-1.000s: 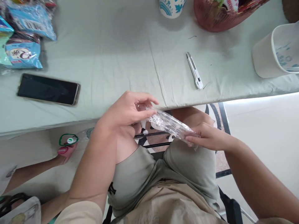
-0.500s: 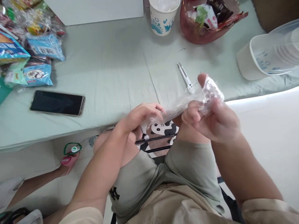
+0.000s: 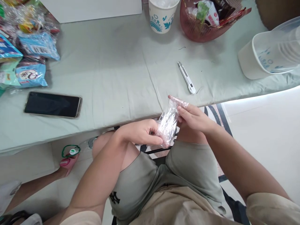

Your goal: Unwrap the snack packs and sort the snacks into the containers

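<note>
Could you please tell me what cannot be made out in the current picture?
All in the head view:
- Left hand: some fingertips, hidden by the hand itself and the clear plastic film.
- Right hand: lower fingers, mostly hidden beneath the hand.
- Paper cup: far rim, cut off by the top edge.
- White tub: far side, cut off by the right edge.
- Utility knife: any markings, too small.

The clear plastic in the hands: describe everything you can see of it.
The clear plastic looks like thin, glossy film, crinkled and bunched, with bright glints and no visible print. It slants between the two hands at the near edge of the table. The left hand holds its lower end by thumb and fingers; the right hand holds its upper end, film lying over an outstretched finger. Whether it encloses anything cannot be told.
</note>
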A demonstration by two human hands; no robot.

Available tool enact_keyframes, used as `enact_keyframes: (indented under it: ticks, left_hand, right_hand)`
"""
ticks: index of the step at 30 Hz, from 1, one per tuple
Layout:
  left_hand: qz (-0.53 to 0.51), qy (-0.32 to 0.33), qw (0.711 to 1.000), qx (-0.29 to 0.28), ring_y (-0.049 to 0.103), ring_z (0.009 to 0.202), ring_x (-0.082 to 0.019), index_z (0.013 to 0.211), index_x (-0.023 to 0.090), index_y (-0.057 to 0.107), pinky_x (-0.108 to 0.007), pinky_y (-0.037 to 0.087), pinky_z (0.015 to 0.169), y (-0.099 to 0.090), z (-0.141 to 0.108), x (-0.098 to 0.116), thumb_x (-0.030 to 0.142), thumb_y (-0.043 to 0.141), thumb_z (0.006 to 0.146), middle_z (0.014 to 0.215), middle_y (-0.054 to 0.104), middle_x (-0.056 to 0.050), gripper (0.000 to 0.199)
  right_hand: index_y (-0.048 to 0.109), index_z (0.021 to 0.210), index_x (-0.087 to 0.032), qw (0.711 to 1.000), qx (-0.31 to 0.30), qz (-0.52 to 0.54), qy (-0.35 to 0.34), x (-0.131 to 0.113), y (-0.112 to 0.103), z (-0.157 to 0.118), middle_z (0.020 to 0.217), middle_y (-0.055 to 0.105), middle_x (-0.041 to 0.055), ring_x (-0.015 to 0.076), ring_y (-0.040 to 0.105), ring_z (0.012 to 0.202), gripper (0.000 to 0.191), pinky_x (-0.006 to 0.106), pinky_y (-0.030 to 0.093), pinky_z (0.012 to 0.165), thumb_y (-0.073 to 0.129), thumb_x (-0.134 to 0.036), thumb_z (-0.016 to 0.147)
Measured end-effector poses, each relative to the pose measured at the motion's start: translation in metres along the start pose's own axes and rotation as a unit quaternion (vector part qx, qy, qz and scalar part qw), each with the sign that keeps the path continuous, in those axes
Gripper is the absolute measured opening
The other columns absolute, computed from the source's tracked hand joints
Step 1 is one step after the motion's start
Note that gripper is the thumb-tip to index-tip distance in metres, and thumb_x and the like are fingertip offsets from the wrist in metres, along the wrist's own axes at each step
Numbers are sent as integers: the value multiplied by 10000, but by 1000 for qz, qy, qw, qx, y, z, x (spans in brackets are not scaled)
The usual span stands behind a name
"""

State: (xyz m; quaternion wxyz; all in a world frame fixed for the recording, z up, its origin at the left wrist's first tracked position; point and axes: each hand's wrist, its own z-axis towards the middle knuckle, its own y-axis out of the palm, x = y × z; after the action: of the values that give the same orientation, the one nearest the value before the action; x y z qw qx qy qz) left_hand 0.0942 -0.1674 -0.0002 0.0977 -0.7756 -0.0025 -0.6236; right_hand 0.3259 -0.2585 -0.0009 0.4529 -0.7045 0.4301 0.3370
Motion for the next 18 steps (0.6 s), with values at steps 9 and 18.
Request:
enact_keyframes:
  ticks: [9, 18]
  left_hand:
    - [-332, -72, 939, 48, 563, 385, -107, 742, 117, 723, -212, 302, 363, 2, 2, 8, 812, 539, 868, 630, 738, -98, 729]
    - [-137, -164, 973, 90, 519, 473, -109, 684, 162, 673, -244, 420, 469, -7, 10, -5, 859, 398, 884, 577, 575, -30, 775]
  right_hand:
    - [651, 751, -188, 960, -26, -170, -222, 29, 26, -11, 698, 636, 81, 199, 557, 653, 592, 336, 410, 637, 200, -424, 1053]
    - [607, 805, -190, 956, -119, -59, -260, 0, 28, -31, 714, 647, 32, 148, 575, 636, 330, 285, 459, 634, 384, -301, 1021]
